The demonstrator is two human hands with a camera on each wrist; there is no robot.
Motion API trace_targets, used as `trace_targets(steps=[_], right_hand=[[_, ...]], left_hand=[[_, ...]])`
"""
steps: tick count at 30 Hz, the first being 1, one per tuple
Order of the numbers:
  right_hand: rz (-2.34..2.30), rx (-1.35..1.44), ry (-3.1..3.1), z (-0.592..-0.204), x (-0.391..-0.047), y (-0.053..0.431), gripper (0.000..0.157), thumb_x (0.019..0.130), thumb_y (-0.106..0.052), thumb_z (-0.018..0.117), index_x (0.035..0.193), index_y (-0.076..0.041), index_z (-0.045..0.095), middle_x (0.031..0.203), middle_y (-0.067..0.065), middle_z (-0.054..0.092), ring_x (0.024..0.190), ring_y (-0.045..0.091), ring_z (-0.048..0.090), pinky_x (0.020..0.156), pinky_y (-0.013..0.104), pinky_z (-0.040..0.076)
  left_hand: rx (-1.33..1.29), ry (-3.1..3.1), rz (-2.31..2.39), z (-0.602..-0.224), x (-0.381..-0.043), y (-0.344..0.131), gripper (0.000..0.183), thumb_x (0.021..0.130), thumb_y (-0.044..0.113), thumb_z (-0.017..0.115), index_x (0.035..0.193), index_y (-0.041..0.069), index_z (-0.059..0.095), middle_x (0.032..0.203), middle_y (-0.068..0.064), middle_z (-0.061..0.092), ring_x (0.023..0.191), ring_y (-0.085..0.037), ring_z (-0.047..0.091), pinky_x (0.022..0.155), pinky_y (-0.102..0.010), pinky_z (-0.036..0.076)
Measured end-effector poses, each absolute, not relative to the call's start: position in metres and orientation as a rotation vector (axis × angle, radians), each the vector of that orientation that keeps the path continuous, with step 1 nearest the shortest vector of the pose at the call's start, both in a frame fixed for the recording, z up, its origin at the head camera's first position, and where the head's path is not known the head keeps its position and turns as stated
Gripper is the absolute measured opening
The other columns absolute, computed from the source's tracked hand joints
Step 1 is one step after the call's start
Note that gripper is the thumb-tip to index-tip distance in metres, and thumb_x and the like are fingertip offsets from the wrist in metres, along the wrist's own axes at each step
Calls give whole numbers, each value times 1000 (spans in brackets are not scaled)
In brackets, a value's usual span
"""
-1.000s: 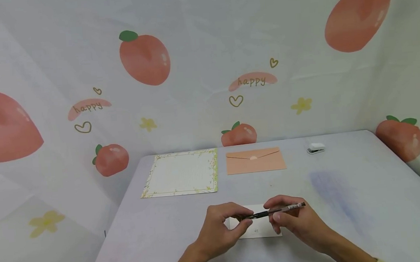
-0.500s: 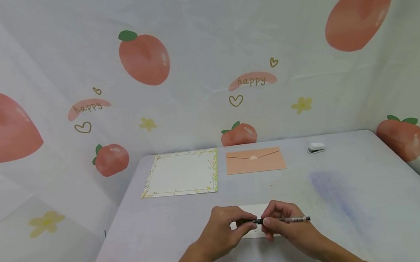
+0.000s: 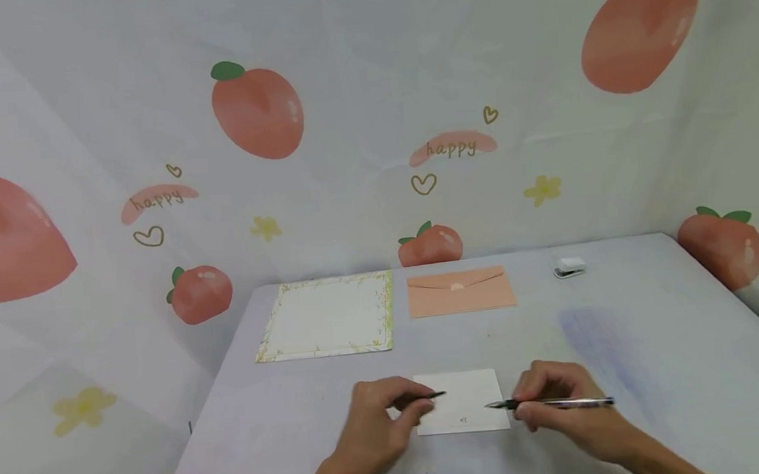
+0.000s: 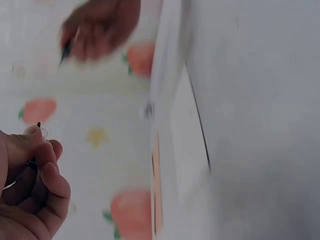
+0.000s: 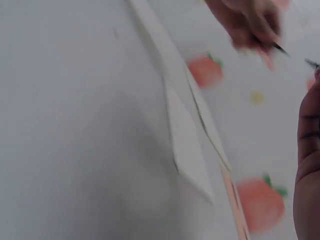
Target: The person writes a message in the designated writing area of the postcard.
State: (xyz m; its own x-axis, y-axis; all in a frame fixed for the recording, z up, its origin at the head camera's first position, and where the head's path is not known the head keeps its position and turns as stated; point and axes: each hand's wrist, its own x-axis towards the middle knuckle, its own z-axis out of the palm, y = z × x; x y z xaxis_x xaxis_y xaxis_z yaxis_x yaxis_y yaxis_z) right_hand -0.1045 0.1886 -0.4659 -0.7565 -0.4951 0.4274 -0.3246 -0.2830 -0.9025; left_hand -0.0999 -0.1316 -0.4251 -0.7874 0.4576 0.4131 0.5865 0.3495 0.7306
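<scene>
While the right hand (image 3: 569, 403) pinches a slim pen with a black grip and clear barrel (image 3: 575, 402) between curled fingers and thumb, the left hand (image 3: 381, 429) holds a short black-and-clear plastic cap (image 3: 438, 394) the same way, its fingertips closed on it. At the lower centre of the head view, the pen lies nearly level, its bare tip pointing left across the right edge of a white rectangular paper card (image 3: 461, 395); the cap juts toward it from the card's left side, tip and cap well apart. Both hands show against the backdrop in the wrist views, raised off the tabletop (the far hand is blurred in each). Small dark marks sit near the card's bottom edge. Above it, at the centre, lies a peach-coloured paper envelope (image 3: 462, 301) with a pale round seal; left of that is a white paper sheet with a yellow-green floral border (image 3: 328, 316). A small white stapler (image 3: 569, 267) rests toward the right on the pale table (image 3: 679, 342), before a white cloth printed with peaches (image 3: 346, 123).
</scene>
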Motion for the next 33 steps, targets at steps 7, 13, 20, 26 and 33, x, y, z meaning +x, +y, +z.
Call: trace_targets(steps=[7,13,20,26,33], right_hand=[[-2188,-1069,1763,-471,-108,240,37,98,29,47,110,0,66,98,6,73,73,27,64,59,43,56],[-2207,-1029,1704,-476,-102,247,38,100,29,42,113,3,65,98,7,72,74,29,62,60,46,53],[-2257,-1066,1599,-481,-103,252,41,99,31,36,116,6,64,101,8,70,75,32,57,62,50,42],[-2252,-1048,1578,-480,-104,252,41,101,29,35,116,5,64,100,9,70,76,32,58,64,51,40],[-2225,-1033,1579,-479,-107,251,41,101,28,36,115,4,65,101,7,71,75,31,61,62,50,45]], left_hand=[[-785,-2557,-1513,-431,-96,-161,15,96,6,83,109,14,83,100,-3,84,86,-7,80,76,-28,67],[-869,-2476,-1482,-437,-93,-164,18,95,6,84,106,20,84,101,4,83,89,-3,77,78,-27,67],[-880,-2374,-1375,-437,-92,-170,22,90,5,89,104,22,87,97,8,79,82,-4,67,70,-24,61],[-910,-2349,-1397,-437,-97,-175,23,94,3,84,110,20,84,100,3,81,80,-7,65,70,-23,59],[-815,-2469,-1398,-438,-101,-182,30,98,1,79,113,26,80,102,7,78,82,-4,65,72,-24,61]])
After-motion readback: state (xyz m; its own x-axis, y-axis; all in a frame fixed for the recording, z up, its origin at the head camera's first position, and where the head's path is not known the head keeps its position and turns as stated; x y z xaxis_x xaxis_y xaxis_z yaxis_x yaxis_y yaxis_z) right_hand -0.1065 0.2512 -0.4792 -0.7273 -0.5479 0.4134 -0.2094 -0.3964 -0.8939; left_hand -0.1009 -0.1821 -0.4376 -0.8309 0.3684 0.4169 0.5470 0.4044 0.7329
